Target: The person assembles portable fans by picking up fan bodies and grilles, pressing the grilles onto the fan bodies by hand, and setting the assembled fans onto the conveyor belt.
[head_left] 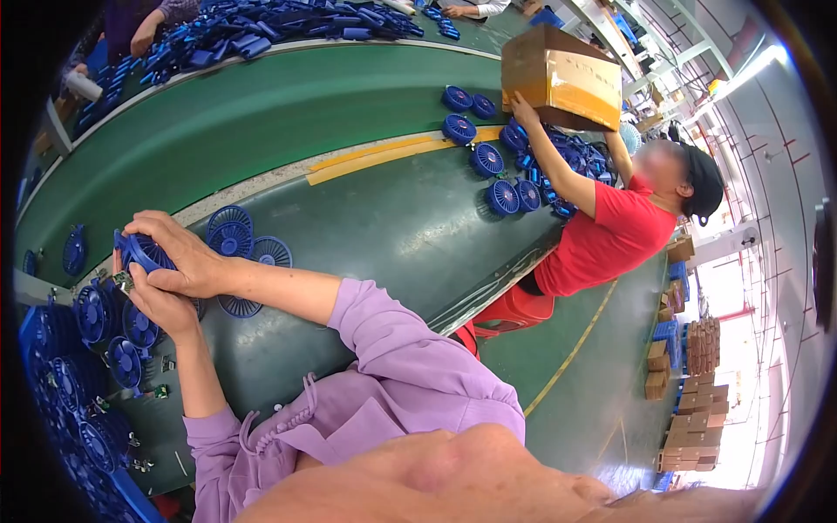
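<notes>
At the left of the bench, both of my hands are closed on a blue fan head (150,251). My right hand (193,260) grips it from above and the right, with its thumb along the near side. Below it, my left hand (164,307) supports the fan head from underneath, its fingers partly hidden. A small green circuit board (124,281) shows at the fan's lower edge by my left fingers. Beside my right wrist lie several loose round blue grilles (230,237). Close to my left hand stand blue fan housings (93,312) with blades inside.
A blue crate (131,499) full of fan parts stands at the left. Beyond the bench (366,227) runs a green conveyor belt (288,105), with piled blue parts (261,30) behind. A co-worker in red (610,227) holds a cardboard box (562,78) over more fans.
</notes>
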`<state>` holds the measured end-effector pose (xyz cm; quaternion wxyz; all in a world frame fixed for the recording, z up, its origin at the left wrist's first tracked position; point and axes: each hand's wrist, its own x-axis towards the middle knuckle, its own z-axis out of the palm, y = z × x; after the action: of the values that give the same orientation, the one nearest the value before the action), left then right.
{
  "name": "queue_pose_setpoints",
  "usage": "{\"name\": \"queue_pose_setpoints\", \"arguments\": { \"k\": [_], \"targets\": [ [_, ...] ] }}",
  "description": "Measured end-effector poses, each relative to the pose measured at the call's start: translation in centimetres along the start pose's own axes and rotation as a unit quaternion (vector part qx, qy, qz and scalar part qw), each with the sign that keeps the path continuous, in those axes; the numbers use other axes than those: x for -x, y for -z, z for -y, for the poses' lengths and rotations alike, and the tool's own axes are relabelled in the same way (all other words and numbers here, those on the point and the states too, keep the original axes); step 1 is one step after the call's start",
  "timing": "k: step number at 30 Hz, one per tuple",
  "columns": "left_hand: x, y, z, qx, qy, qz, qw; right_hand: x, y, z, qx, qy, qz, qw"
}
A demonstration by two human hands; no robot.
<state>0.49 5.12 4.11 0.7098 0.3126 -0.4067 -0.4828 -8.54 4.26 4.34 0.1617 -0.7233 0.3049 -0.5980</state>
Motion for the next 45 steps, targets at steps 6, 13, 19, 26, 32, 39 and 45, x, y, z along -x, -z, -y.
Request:
{"name": "queue_pose_setpoints", "arguments": {
  "k": [6,13,19,26,32,39,45],
  "targets": [
    [0.0,0.4,0.5,-0.001,-0.007,0.005,1.0,0.2,-0.4,-0.1,-0.105,-0.11,0.007,0.988],
    [-0.1,1.1,1.8,-0.223,-0.254,0.052,0.94,0.0,-1.0,-1.0,-0.231,-0.207,0.038,0.95],
    [-0.6,1.2,2.1,-0.242,-0.236,0.079,0.938,0.5,-0.2,-1.8,-0.269,-0.245,0.067,0.929],
    [-2.1,2.4,2.4,-0.114,-0.033,0.019,0.993,1.1,-1.4,-1.8,-0.149,-0.139,0.046,0.978],
    [-2.3,3.1,3.2,-0.306,-0.189,0.005,0.933,0.3,-1.8,-1.7,-0.084,-0.224,0.092,0.967],
    [-2.0,4.3,0.4,-0.404,-0.157,0.138,0.891,-0.8,3.6,-5.6,-0.005,-0.293,0.021,0.956],
    [-6.9,9.5,-2.7,-0.541,-0.306,0.061,0.781,2.7,13.2,-12.0,0.483,-0.18,-0.13,0.847]
  ]
}}
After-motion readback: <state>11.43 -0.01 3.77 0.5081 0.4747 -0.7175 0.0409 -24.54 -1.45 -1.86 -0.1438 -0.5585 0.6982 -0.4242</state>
